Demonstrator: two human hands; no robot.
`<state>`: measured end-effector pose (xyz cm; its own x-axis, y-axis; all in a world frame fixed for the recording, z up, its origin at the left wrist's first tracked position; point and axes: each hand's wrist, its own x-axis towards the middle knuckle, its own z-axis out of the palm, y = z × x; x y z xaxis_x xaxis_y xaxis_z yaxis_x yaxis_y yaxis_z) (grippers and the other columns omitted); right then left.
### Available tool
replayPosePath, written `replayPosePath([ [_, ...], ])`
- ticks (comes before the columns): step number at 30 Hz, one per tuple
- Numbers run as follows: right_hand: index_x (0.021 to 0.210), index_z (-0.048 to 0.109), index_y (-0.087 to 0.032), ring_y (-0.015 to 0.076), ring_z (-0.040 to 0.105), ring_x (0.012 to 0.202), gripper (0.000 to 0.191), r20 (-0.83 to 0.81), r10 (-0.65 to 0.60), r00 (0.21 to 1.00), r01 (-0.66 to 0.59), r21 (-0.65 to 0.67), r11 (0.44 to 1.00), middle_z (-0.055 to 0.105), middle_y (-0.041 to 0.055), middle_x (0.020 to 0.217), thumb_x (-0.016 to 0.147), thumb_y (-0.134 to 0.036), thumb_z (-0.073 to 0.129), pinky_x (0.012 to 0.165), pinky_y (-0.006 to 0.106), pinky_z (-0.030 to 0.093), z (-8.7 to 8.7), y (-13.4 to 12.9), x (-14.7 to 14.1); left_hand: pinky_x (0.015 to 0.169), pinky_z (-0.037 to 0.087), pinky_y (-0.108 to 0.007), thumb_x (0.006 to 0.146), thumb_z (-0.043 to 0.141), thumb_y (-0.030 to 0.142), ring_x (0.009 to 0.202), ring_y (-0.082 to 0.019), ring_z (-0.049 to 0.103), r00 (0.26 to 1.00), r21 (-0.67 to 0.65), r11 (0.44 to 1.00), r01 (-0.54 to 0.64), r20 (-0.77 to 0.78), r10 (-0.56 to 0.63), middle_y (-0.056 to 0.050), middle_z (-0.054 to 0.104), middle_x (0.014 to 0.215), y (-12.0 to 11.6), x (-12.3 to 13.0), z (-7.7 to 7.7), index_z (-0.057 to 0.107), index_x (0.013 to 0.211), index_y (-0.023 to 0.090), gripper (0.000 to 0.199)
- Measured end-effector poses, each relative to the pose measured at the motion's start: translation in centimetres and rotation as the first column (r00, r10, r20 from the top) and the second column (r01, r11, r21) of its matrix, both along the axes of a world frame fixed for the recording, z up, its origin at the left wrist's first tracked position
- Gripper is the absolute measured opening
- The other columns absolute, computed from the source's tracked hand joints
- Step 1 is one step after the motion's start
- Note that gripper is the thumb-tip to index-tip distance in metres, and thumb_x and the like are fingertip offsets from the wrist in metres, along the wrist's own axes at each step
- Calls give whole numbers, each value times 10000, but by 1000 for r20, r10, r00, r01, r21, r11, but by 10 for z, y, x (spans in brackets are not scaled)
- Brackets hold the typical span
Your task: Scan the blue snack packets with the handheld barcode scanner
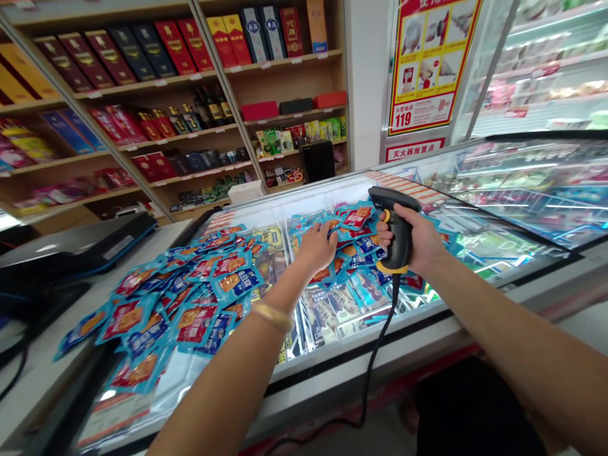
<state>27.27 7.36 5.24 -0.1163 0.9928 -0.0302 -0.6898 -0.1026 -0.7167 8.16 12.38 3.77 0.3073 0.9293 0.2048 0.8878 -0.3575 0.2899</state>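
My right hand [418, 237] clamped round scanner [398, 237]; my left hand [316, 248], fingers spread, on packets [357, 217] left of scanner. Scanner's cord [369, 367] hangs over freezer [332, 373] edge: could snag, tug aim. Slick heap could slide if pushed.

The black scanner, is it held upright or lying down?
The scanner is held roughly upright: head on top, cord below, right hand around the handle.

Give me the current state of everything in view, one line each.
Left packet heap: loose, spilling onto counter
Right packet heap: loose, partly hidden
Freezer glass: packets on top
Left hand: over right packet heap, grip unclear
Right hand: closed on scanner
Scanner: held up, cord attached
Bottles: standing
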Motion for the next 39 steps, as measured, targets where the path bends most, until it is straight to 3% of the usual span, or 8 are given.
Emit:
replayPosePath([
  [4,779,549,-187,88,431,483,207,10,-13,1000,12,16,1000,506,-8,623,767,-367,651,429,206,417,4,-2,-3,1132,263,-479,954,329,368,1417,-300,275,999,22,999,-24,27,23,-171,369,1499,-7,-15,2,369,1433,137,533],
  [10,781,546,-191,85,432,480,213,52,47,998,-52,103,993,512,-13,619,792,-382,639,435,205,417,18,-3,-27,1118,328,-426,869,488,302,1339,-254,410,998,161,987,-26,65,16,-146,464,1427,-18,-71,8,422,1392,161,545],
  [13,775,545,-185,83,439,479,223,51,120,992,-123,73,990,523,-12,615,792,-384,642,435,200,420,24,-2,-53,1112,342,-406,820,529,273,1309,-246,448,996,208,975,-74,64,62,-124,514,1385,-22,-110,14,469,1358,162,552],
  [17,766,551,-171,78,448,475,211,24,237,971,-238,28,971,527,-8,602,819,-365,614,427,182,414,27,1,-101,1069,390,-379,799,543,300,1262,-260,508,980,135,971,-197,63,190,-110,536,1378,-31,-161,20,477,1365,167,585],
  [21,754,551,-169,81,455,459,214,0,382,924,-381,-25,924,531,-9,585,833,-362,597,427,185,420,22,5,-145,1026,421,-394,788,558,358,1212,-287,553,965,79,962,-262,19,261,-93,600,1312,-40,-193,16,492,1365,203,601],
  [25,747,561,-165,87,468,456,216,4,476,879,-475,-60,878,540,-6,575,821,-362,606,431,193,421,7,4,-164,1020,425,-391,766,550,343,1192,-278,565,971,65,970,-233,-34,236,-83,624,1278,-41,-202,5,505,1358,203,611],
  [29,765,577,-164,85,464,463,197,42,489,871,-484,-91,870,542,-7,590,809,-352,620,445,195,423,-5,-1,-160,1038,408,-391,772,535,317,1193,-273,557,968,101,965,-241,-47,247,-104,606,1294,-39,-199,1,507,1354,180,599],
  [39,738,592,-143,81,464,467,212,63,459,886,-451,-118,885,550,-1,585,809,-342,608,447,192,419,-9,-4,-152,1045,403,-380,789,597,348,1169,-265,559,953,130,944,-302,62,296,-109,594,1279,-44,-199,4,544,1313,184,552],
])
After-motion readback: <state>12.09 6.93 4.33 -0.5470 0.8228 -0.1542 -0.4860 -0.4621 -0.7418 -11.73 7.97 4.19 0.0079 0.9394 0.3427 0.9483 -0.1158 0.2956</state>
